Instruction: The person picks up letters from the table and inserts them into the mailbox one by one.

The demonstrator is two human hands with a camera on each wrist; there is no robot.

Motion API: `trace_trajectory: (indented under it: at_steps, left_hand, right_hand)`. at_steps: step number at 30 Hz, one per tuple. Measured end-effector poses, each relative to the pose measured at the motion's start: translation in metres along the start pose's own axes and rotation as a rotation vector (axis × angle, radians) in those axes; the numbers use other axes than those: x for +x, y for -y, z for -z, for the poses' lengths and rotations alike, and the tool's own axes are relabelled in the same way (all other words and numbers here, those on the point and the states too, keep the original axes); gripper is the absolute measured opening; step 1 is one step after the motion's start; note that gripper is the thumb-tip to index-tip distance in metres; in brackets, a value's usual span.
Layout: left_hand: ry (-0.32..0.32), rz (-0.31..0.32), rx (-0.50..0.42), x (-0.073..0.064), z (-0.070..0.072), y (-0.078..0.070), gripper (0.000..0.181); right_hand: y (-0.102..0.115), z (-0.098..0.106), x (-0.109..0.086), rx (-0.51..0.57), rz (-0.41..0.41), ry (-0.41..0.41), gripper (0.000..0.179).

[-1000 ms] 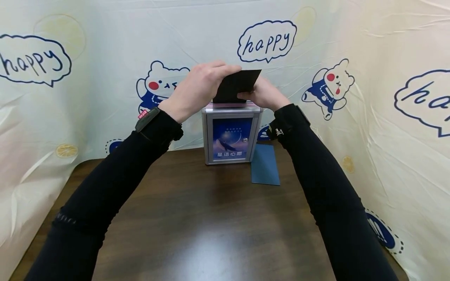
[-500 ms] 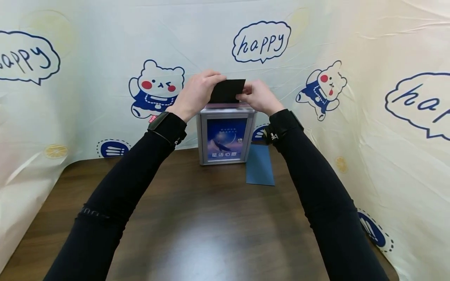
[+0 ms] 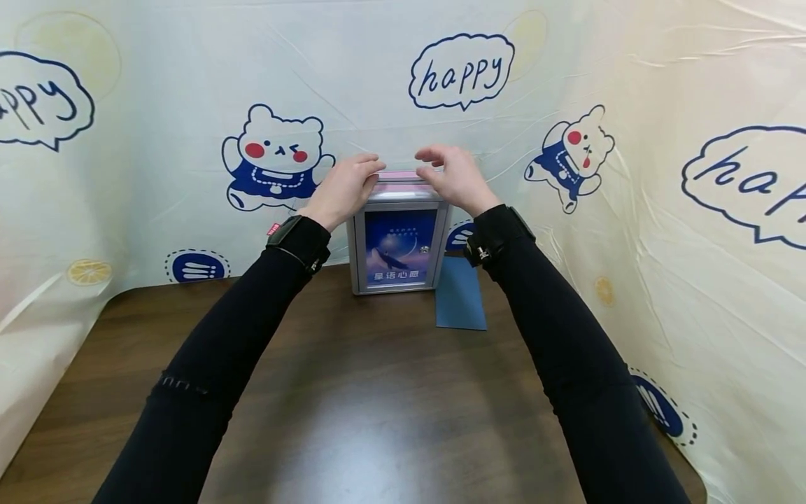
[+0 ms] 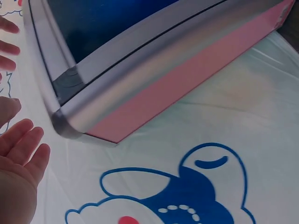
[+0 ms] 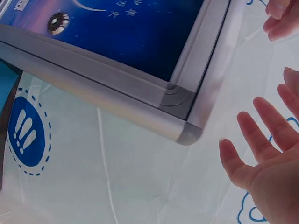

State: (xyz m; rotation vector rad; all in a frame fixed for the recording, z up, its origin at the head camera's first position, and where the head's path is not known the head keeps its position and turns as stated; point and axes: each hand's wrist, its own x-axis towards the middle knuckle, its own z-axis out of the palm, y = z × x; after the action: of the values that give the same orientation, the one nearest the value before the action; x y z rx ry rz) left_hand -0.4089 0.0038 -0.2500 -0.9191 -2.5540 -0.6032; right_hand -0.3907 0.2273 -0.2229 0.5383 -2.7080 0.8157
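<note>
A silver-framed box (image 3: pixel 400 248) with a blue picture front and a round lock stands at the back of the table. Its pink top (image 3: pixel 403 187) has a dark slot line across it. My left hand (image 3: pixel 345 187) hovers by the box's upper left corner, fingers relaxed and holding nothing. By the upper right corner is my right hand (image 3: pixel 458 176), its fingers loosely spread with nothing in them. Both wrist views show a gap between each hand and the silver frame (image 5: pixel 140 93). The black card seen earlier is out of sight.
A blue card (image 3: pixel 461 294) lies flat on the brown table (image 3: pixel 352 378), against the box's right side. Behind and around hangs a pale curtain (image 3: pixel 378 77) printed with bears and "happy" bubbles. It drops close behind the box.
The black card has sunk down at the top slot and is gone from view. Both hands have let go of it and come lower, apart from each other.
</note>
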Motion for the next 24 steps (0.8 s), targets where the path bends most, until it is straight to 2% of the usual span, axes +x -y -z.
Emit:
trace_trajectory:
  at_steps: [3, 6, 9, 16, 21, 24]
  left_hand:
    - [-0.005, -0.007, -0.011, -0.008, -0.003, 0.000, 0.035]
    - [-0.020, -0.040, -0.024, -0.015, -0.006, -0.005, 0.035]
    - [-0.042, -0.094, -0.032, -0.019, -0.010, -0.016, 0.035]
    - [-0.041, -0.204, -0.076, -0.028, -0.027, -0.046, 0.034]
    - [-0.074, -0.225, -0.114, -0.036, -0.043, -0.060, 0.031]
    - [-0.058, -0.229, -0.134, -0.043, -0.055, -0.066, 0.031]
  right_hand:
    - [-0.003, -0.003, -0.002, 0.017, -0.025, -0.014, 0.037]
    - [-0.007, -0.005, -0.004, 0.037, -0.063, -0.035, 0.040]
    - [-0.010, -0.005, -0.003, 0.069, -0.105, -0.070, 0.043]
    - [-0.027, -0.002, -0.004, 0.164, -0.190, -0.201, 0.048]
    - [-0.047, 0.001, -0.010, 0.281, -0.332, -0.305, 0.047]
    - [-0.063, 0.000, -0.019, 0.331, -0.446, -0.332, 0.046]
